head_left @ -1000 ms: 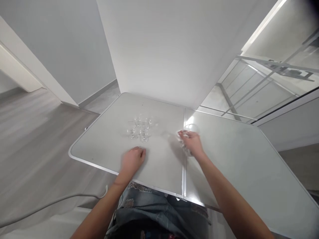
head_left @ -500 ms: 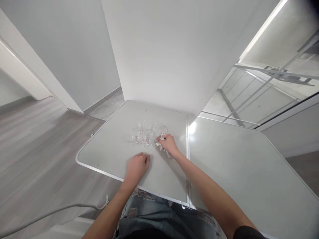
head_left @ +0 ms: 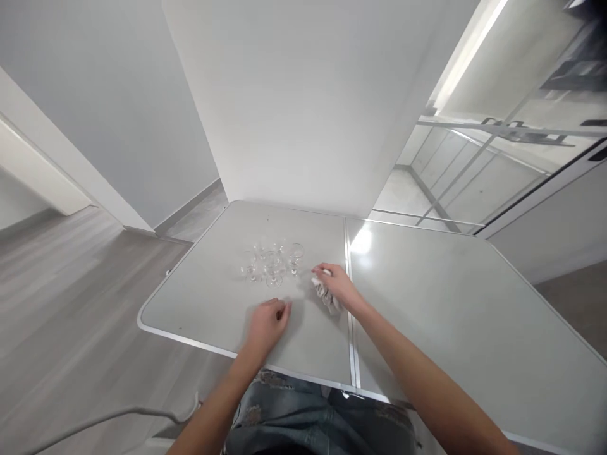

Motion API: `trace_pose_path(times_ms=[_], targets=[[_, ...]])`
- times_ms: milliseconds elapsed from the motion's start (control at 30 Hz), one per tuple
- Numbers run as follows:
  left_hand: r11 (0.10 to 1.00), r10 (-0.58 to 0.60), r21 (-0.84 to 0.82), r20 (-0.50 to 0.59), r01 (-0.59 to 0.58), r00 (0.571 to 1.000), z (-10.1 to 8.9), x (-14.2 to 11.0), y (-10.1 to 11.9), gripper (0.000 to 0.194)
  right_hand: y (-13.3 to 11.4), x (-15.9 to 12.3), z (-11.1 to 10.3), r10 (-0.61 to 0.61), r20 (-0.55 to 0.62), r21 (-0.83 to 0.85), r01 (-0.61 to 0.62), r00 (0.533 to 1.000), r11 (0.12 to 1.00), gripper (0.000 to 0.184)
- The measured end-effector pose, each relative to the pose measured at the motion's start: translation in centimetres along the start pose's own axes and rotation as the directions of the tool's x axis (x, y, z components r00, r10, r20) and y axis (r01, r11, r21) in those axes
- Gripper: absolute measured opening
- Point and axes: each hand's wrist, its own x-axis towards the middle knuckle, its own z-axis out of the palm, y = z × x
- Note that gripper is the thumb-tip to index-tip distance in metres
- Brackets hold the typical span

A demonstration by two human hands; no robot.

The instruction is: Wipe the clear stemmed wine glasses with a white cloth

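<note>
Several small clear stemmed glasses (head_left: 274,275) stand in a tight cluster on the left half of the table (head_left: 199,303). The rightmost glass (head_left: 295,258) is at the edge of this group, apart from my hands. My right hand (head_left: 336,285) is just right of the glasses, closed around a crumpled white cloth (head_left: 327,298) that hangs below the fingers. In front of the cluster, my left hand (head_left: 269,323) is loosely curled near the tabletop, with nothing visible in it.
A metal-edged seam (head_left: 349,303) divides the folding table into two halves. Behind it rises a white wall (head_left: 294,114). Glazed panels (head_left: 474,164) are at the right. A grey hose (head_left: 123,414) runs at the lower left, above the wood-look floor (head_left: 71,303).
My right hand carried a glass leftward from near the seam and placed it at the cluster's right edge. It then let go and drew back right, keeping the cloth. The left hand stayed curled.
</note>
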Motion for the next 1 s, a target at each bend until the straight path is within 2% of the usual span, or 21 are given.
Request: trace_pose_path(times_ms=[33,100,167,233,333,367,433,567,633,700,767,867,1000], targets=[[0.993,0.026,-0.112,-0.016,-0.027,1.000,0.5,0.6,1.2,0.049,0.3,-0.2,-1.8,0.053,0.021,0.147,-0.055,0.998,0.988,0.042],[0.939,0.075,-0.335,-0.022,-0.079,0.997,2.0,2.8,4.2,0.043,0.8,-0.4,-5.4,0.119,0.051,0.428,-0.129,0.992,0.894,0.053],[0.848,0.118,-0.521,-0.004,-0.102,0.993,3.9,5.9,7.4,0.034,1.1,-0.4,-8.7,0.112,0.040,0.625,-0.112,0.993,0.773,0.056],[0.781,0.136,-0.619,0.046,-0.078,0.990,6.2,9.4,10.2,0.037,1.3,-0.3,-11.1,0.073,-0.005,0.729,-0.047,0.997,0.683,0.054],[0.683,0.237,-0.727,0.125,-0.074,0.963,9.4,13.6,12.7,0.050,1.7,-0.2,-12.7,0.022,-0.061,0.785,0.034,0.998,0.619,0.049],[0.657,0.300,-0.749,0.153,-0.087,0.942,10.1,14.4,13.0,0.048,1.9,-0.2,-12.8,0.011,-0.067,0.791,0.046,0.998,0.610,0.049],[0.623,0.335,-0.776,0.156,-0.094,0.929,11.1,15.4,13.0,0.041,2.4,-0.2,-12.7,0.008,-0.056,0.793,0.040,0.998,0.608,0.052],[0.565,0.236,-0.823,0.098,-0.055,0.967,11.6,15.5,12.0,0.041,3.5,-0.1,-12.8,0.113,-0.072,0.770,-0.017,0.991,0.638,0.065],[0.541,0.184,-0.839,0.052,-0.057,0.982,11.8,15.5,11.6,0.039,3.9,-0.2,-13.2,0.134,-0.023,0.756,-0.070,0.991,0.650,0.073],[0.536,0.136,-0.841,0.006,-0.069,0.991,11.9,15.7,11.4,0.038,4.1,-0.4,-13.6,0.094,0.074,0.722,-0.119,0.993,0.682,0.076],[0.540,0.100,-0.839,-0.017,-0.069,0.995,12.2,16.0,11.3,0.039,4.4,-0.4,-13.6,0.031,0.101,0.672,-0.091,0.994,0.735,0.068],[0.508,0.064,-0.861,-0.001,-0.034,0.998,12.5,16.3,11.2,0.043,4.9,0.0,-13.0,0.027,-0.080,0.646,0.031,0.996,0.763,0.057],[0.441,0.112,-0.897,0.091,0.033,0.990,12.5,16.3,11.2,0.049,5.9,1.1,-12.8,0.126,-0.323,0.694,0.145,0.938,0.705,0.039]])
